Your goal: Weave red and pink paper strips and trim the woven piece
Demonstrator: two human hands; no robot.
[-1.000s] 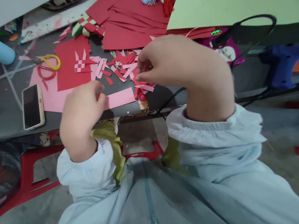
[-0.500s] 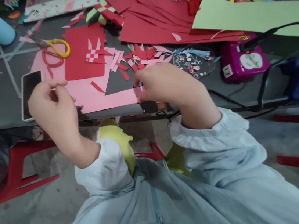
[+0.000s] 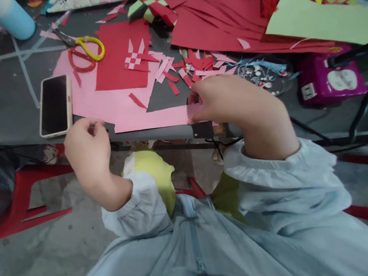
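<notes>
In the head view, the right hand (image 3: 232, 94) has the near end of a pink paper strip (image 3: 157, 119) gripped between thumb and fingers, and the strip stretches from there toward the left hand (image 3: 87, 147), its far end stopping just short of those fingers. The left hand is loosely curled at the edge of the dark table (image 3: 1, 104); whether it pinches anything cannot be told. Just beyond it lies a phone (image 3: 55, 106), and farther off, scissors (image 3: 71, 42) with one yellow and one orange-red handle rest partly over a larger pink sheet (image 3: 89, 96). Beyond the strip, between the hands, a red sheet (image 3: 112, 66) lies on that pink one, bearing a small woven piece (image 3: 133, 60) in pink and red checks. Cut paper scraps (image 3: 207, 61) are scattered just beyond the right hand, with a stack of red sheets (image 3: 218, 19) behind them. To the right hand's right sit small charms (image 3: 267, 84), then a purple box (image 3: 329, 76), with a pale green sheet (image 3: 325, 22) farther back.
</notes>
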